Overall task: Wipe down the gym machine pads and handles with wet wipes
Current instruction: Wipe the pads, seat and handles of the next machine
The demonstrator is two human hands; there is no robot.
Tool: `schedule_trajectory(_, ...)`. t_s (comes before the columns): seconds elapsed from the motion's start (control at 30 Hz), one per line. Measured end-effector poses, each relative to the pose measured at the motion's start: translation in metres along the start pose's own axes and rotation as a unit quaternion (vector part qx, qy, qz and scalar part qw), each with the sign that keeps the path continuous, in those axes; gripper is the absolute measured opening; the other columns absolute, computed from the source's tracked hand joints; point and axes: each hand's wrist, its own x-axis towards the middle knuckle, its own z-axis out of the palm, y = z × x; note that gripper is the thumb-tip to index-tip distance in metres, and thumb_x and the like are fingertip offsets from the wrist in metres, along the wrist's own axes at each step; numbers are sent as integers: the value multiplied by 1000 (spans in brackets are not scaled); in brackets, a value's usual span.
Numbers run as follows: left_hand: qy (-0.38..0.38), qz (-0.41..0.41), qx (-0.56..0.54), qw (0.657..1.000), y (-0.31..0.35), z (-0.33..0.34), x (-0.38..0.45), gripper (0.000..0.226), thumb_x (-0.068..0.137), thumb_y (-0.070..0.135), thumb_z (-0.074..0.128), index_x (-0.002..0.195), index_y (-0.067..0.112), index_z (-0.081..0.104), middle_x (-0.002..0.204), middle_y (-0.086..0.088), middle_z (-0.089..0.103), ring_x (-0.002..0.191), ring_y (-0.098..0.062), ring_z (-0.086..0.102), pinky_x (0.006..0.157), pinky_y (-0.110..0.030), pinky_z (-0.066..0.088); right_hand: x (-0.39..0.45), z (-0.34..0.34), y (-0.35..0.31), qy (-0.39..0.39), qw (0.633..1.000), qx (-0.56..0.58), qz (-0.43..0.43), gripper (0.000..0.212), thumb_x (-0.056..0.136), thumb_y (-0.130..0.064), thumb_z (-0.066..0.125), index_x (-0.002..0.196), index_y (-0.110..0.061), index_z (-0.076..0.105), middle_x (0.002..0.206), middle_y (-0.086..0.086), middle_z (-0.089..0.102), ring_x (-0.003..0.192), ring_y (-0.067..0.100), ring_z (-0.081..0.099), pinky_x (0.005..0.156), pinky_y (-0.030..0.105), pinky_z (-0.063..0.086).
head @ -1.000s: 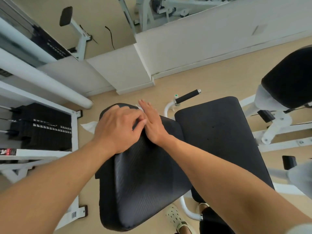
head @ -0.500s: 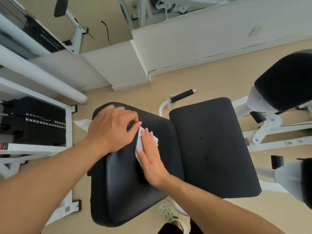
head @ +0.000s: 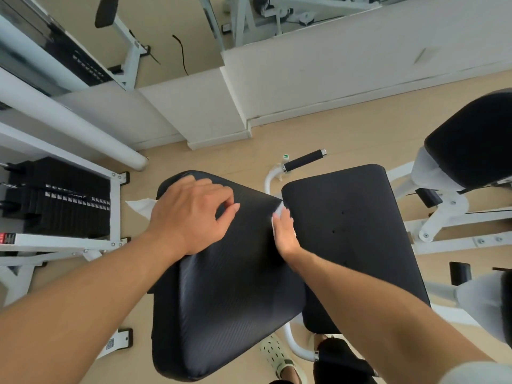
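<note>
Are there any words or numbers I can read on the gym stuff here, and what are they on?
None can be read.
Red and black label on the white frame bar by the weight stack: print too blurred to read.
Sticker on the frame's floor foot: a code-like pattern, too small to read.
Green cap near the handle: a white mark, unreadable.
Black pads: no text.

A ribbed black back pad (head: 227, 273) is steadied near its far left corner by the left hand (head: 191, 217), fingers loosely curled. A white wet wipe (head: 278, 214) is pressed against the pad's right edge by the flat right hand (head: 285, 234), beside a black seat pad (head: 352, 234). A second white wipe (head: 141, 207) is seen past the pad's left edge, and a black handle (head: 303, 160) lies beyond the far edges.
</note>
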Motion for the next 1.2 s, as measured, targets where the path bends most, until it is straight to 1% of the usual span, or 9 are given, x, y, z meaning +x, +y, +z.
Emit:
schedule_trajectory(0.17,5,-8,6,1000,2,0,0,26,90,38,65,69,25,58,57,14,32,57,-15,36,65,-30,33,28,-8,-44,-47,993,-14,-108,103,79,-73,23,163,-13,18,170,5,16,156,21,15,117,28,15)
schedule_trajectory(0.23,6,-6,9,1000,1,1,0,26,90,39,65,69,24,58,58,14,31,58,-14,36,66,-30,33,42,-7,-27,-39,995,-27,-87,89,91,-63,27,162,-9,18,169,8,18,155,24,17,115,28,18)
schedule_trajectory(0.33,14,-6,10,1000,-1,2,0,27,89,39,66,69,24,58,59,15,34,58,-14,36,66,-30,32,44,-1,17,-17,999,-30,-13,76,102,-53,24,163,-9,13,170,13,13,156,30,13,124,45,13)
schedule_trajectory(0.5,18,-6,18,1000,-2,4,1,29,88,40,65,67,24,56,59,14,36,59,-15,35,66,-29,29,-36,11,74,-19,1000,-13,20,75,104,-59,21,164,-16,7,172,8,6,157,23,6,125,37,6)
schedule_trajectory(0.6,10,-5,21,1000,-3,4,1,30,88,41,65,66,24,54,59,14,37,59,-16,35,65,-30,29,-87,21,57,-19,999,1,-28,81,98,-71,18,164,-28,-1,171,-10,-3,157,10,-3,122,30,1)
schedule_trajectory(0.7,7,-2,16,1000,-1,3,2,30,89,42,63,67,24,55,59,14,37,59,-15,36,65,-30,30,-79,24,7,-38,991,25,-125,66,109,-54,23,163,-31,-8,164,-25,-12,149,-2,-17,118,23,-7)
schedule_trajectory(0.83,9,-2,30,1000,-2,3,2,30,91,43,60,67,25,56,58,14,36,57,-15,37,63,-30,29,7,11,-33,-32,988,-3,-153,67,107,-52,26,164,-19,9,170,-2,9,156,14,5,126,33,6)
schedule_trajectory(0.97,18,-4,32,999,-7,10,1,32,90,46,56,66,25,55,56,13,39,57,-16,43,64,-31,24,70,-14,3,-37,997,-8,-63,57,112,-36,21,162,-10,17,170,10,14,157,28,11,126,39,10)
schedule_trajectory(1.2,32,-10,10,999,-7,12,1,33,89,45,59,64,24,54,55,13,34,55,-16,37,64,-29,27,24,-5,49,-15,999,35,-15,74,104,-62,17,164,-20,9,171,3,10,158,20,10,128,40,9)
